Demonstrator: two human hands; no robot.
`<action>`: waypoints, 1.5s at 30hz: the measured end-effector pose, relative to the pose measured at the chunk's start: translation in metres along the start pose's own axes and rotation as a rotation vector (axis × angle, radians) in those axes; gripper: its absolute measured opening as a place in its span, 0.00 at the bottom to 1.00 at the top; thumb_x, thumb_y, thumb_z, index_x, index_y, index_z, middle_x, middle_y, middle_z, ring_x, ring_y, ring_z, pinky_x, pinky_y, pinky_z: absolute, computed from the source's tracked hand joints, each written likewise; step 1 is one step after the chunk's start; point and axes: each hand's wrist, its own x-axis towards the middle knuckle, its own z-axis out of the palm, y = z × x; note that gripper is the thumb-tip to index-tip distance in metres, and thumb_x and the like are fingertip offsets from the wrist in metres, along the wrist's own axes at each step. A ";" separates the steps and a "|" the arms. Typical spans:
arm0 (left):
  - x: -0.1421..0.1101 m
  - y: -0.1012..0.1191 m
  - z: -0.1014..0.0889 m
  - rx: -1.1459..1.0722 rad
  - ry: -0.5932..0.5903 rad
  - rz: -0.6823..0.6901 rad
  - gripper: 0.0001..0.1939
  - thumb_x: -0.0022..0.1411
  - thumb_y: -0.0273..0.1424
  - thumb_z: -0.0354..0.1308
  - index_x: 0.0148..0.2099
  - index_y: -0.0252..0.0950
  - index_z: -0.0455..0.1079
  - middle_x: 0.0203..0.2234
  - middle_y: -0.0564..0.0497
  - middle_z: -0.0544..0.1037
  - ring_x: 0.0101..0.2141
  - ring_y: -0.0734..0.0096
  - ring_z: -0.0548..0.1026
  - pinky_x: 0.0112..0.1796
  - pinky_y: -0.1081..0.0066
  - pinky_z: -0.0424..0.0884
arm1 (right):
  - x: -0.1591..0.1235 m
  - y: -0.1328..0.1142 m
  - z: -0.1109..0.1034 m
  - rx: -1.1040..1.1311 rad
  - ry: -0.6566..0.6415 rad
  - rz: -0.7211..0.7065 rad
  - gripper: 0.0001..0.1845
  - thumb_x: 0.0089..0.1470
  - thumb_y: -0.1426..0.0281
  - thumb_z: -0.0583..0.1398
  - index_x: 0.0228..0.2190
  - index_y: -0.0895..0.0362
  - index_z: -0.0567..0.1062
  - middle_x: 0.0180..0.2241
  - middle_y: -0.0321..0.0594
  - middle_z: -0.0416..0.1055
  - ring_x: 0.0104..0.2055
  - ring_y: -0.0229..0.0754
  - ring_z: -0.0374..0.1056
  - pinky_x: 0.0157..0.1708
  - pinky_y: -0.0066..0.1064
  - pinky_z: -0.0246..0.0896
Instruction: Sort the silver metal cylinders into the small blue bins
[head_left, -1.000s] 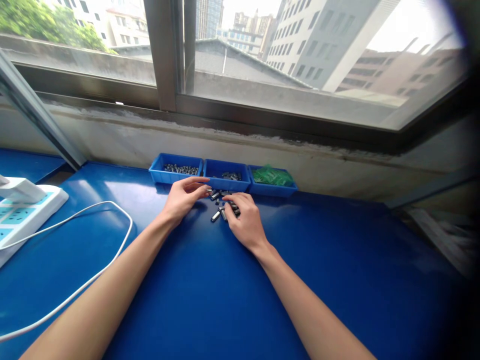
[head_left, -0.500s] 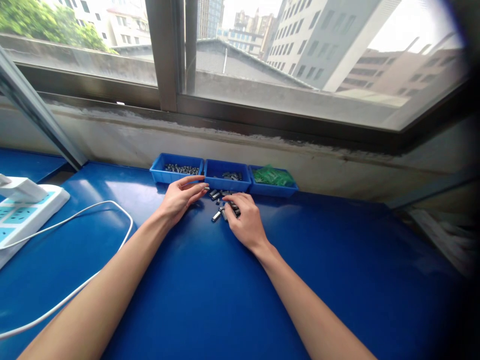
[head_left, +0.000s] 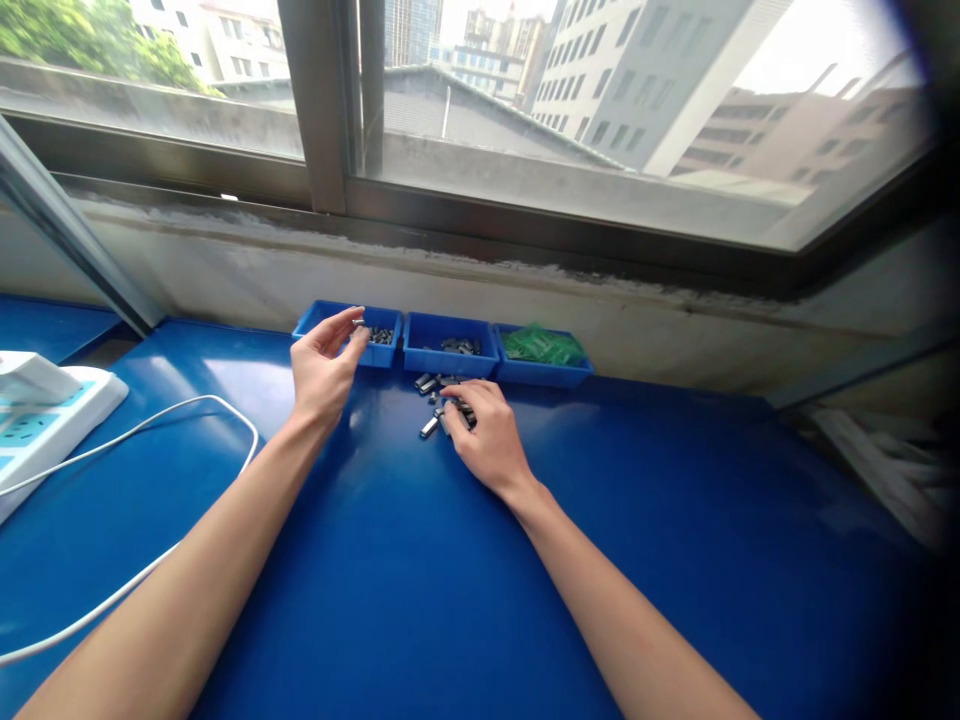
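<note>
My left hand (head_left: 327, 368) is raised over the left blue bin (head_left: 386, 353). Its thumb and fingertips pinch a small silvery metal piece (head_left: 358, 322), too tiny to name exactly. That bin holds many small grey metal parts (head_left: 381, 336). My right hand (head_left: 487, 432) rests curled over a loose pile of small dark and silvery oblong metal parts (head_left: 427, 383) on the blue table. Its thumb and forefinger are apart, with some of the parts showing between and beneath them. One silvery oblong piece (head_left: 429, 427) lies just left of the right thumb.
A middle blue bin (head_left: 427, 362) holds dark metal parts; a right blue bin (head_left: 525, 374) holds green plastic wrapping (head_left: 544, 345). Behind them stand the wall and window. At left are a white power strip (head_left: 90, 400) and a white cable (head_left: 251, 440) across the table (head_left: 420, 600).
My left hand has moved left and up from beside the pile to above the left bin, with the small metal piece in its fingertips. My right hand stays over the pile.
</note>
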 end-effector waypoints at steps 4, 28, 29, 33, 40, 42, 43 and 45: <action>-0.006 0.009 0.005 0.057 -0.092 0.041 0.17 0.56 0.31 0.65 0.50 0.35 0.77 0.53 0.44 0.76 0.57 0.58 0.71 0.60 0.60 0.65 | 0.000 0.000 0.000 -0.003 -0.003 0.004 0.10 0.57 0.74 0.57 0.38 0.55 0.77 0.41 0.44 0.77 0.49 0.49 0.67 0.53 0.43 0.61; -0.031 0.002 0.008 0.874 -0.879 0.561 0.12 0.67 0.30 0.53 0.47 0.38 0.77 0.45 0.43 0.72 0.45 0.60 0.69 0.48 0.60 0.70 | -0.001 -0.002 0.000 -0.037 0.065 -0.020 0.11 0.55 0.76 0.57 0.37 0.55 0.77 0.40 0.43 0.77 0.48 0.48 0.67 0.52 0.41 0.63; -0.030 0.001 0.008 0.863 -0.891 0.549 0.11 0.67 0.30 0.53 0.45 0.37 0.77 0.43 0.44 0.73 0.44 0.61 0.70 0.47 0.61 0.71 | -0.001 -0.002 0.000 -0.037 0.063 -0.022 0.11 0.55 0.76 0.57 0.37 0.55 0.77 0.40 0.43 0.77 0.48 0.48 0.67 0.53 0.41 0.63; -0.029 0.002 0.007 0.841 -0.899 0.496 0.10 0.67 0.28 0.53 0.41 0.35 0.77 0.37 0.45 0.76 0.40 0.64 0.74 0.43 0.66 0.72 | -0.001 -0.001 0.000 -0.041 0.055 -0.020 0.10 0.55 0.77 0.57 0.37 0.56 0.77 0.40 0.42 0.77 0.48 0.48 0.67 0.53 0.40 0.62; -0.035 0.006 0.010 0.742 -0.770 0.395 0.13 0.62 0.25 0.54 0.46 0.36 0.77 0.39 0.46 0.80 0.36 0.66 0.78 0.39 0.68 0.73 | 0.000 -0.001 0.000 -0.035 0.045 -0.016 0.10 0.56 0.76 0.58 0.37 0.55 0.77 0.40 0.43 0.77 0.48 0.48 0.67 0.53 0.41 0.62; -0.036 0.005 0.013 0.593 -0.674 0.268 0.12 0.62 0.28 0.56 0.46 0.36 0.77 0.37 0.47 0.81 0.35 0.67 0.79 0.38 0.69 0.74 | 0.000 -0.001 0.000 -0.034 0.042 -0.016 0.10 0.56 0.76 0.57 0.37 0.55 0.77 0.40 0.43 0.77 0.48 0.48 0.67 0.53 0.41 0.62; -0.036 0.005 0.014 0.510 -0.620 0.181 0.12 0.62 0.30 0.57 0.46 0.36 0.77 0.35 0.47 0.81 0.34 0.67 0.79 0.38 0.69 0.75 | 0.000 -0.002 0.000 -0.034 0.040 -0.016 0.10 0.56 0.76 0.57 0.38 0.55 0.77 0.40 0.43 0.77 0.49 0.48 0.67 0.53 0.41 0.62; -0.035 0.006 0.017 0.356 -0.525 0.002 0.14 0.61 0.35 0.59 0.47 0.35 0.76 0.33 0.47 0.82 0.34 0.67 0.80 0.38 0.69 0.75 | 0.000 -0.003 0.000 -0.033 0.040 -0.015 0.10 0.56 0.76 0.57 0.37 0.55 0.77 0.40 0.43 0.77 0.49 0.48 0.67 0.53 0.41 0.62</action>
